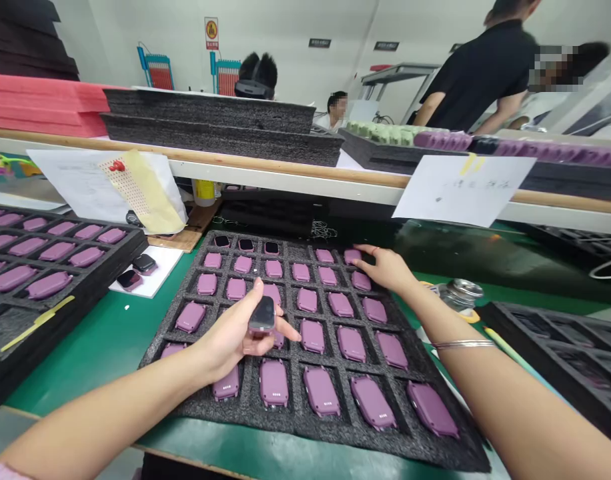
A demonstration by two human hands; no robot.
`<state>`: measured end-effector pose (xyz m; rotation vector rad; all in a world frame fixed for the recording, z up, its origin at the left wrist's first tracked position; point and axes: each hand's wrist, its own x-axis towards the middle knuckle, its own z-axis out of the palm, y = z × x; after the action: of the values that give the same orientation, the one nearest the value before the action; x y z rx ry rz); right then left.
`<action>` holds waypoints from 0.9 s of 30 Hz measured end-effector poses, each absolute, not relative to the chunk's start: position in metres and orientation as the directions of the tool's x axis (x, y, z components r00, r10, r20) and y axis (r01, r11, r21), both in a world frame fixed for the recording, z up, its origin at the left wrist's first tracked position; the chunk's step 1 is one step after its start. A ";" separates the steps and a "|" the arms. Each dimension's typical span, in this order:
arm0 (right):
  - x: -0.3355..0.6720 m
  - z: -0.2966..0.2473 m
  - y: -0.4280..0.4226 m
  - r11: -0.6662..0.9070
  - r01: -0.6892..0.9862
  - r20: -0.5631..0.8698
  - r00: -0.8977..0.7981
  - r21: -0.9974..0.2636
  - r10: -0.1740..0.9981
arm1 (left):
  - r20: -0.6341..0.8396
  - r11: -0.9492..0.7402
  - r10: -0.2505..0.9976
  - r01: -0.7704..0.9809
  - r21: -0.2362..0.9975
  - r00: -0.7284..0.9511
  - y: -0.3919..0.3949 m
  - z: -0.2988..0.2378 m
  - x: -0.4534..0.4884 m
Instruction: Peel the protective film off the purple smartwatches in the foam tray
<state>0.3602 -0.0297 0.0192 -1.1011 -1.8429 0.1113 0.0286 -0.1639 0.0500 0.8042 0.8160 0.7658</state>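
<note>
Watches (144,265), two of them, lie on paper (155,283) on the counter (93,327), L side. Next, L hand (228,333) pinches another watch (262,315), screen up, above the foam tray (255,419). R hand (385,267), fingers slightly bent, is at a purple case (353,256), tray's far R corner; can't tell if gripped. Risk: L pinch slips, watch drops, prob. scratches cases below; R forearm might knock the jar (458,293).
</note>
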 end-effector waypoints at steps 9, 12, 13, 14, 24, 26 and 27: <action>0.264 0.082 -0.098 0.448 0.593 0.353 -0.278 -0.669 0.894 | -0.266 0.475 0.808 -0.316 0.821 0.526 -0.166 0.050 0.030; 0.227 0.096 -0.143 0.646 0.413 0.369 -0.572 -0.642 0.733 | -0.256 0.498 0.810 -0.388 0.776 0.528 -0.167 0.050 0.031; 0.220 0.095 -0.154 0.701 0.405 0.392 -0.616 -0.587 0.683 | -0.248 0.500 0.811 -0.408 0.764 0.530 -0.167 0.050 0.032; 0.216 0.091 -0.161 0.745 0.405 0.424 -0.634 -0.530 0.647 | -0.239 0.500 0.813 -0.426 0.754 0.531 -0.167 0.049 0.032; 0.213 0.065 -0.166 0.748 0.309 0.665 -0.342 -0.588 0.664 | -0.217 0.518 0.796 -0.452 0.726 0.565 -0.170 0.051 0.037; 0.215 0.066 -0.165 0.675 0.226 0.657 -0.160 -0.702 0.737 | -0.210 0.516 0.782 -0.420 0.747 0.588 -0.170 0.053 0.037; 0.216 0.065 -0.164 0.627 0.167 0.625 -0.072 -0.761 0.777 | -0.209 0.516 0.776 -0.409 0.753 0.595 -0.170 0.053 0.036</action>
<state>0.2165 -0.1637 0.0649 -0.8036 -1.5945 0.6054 0.0365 -0.1704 0.0534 0.7162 0.5787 0.7608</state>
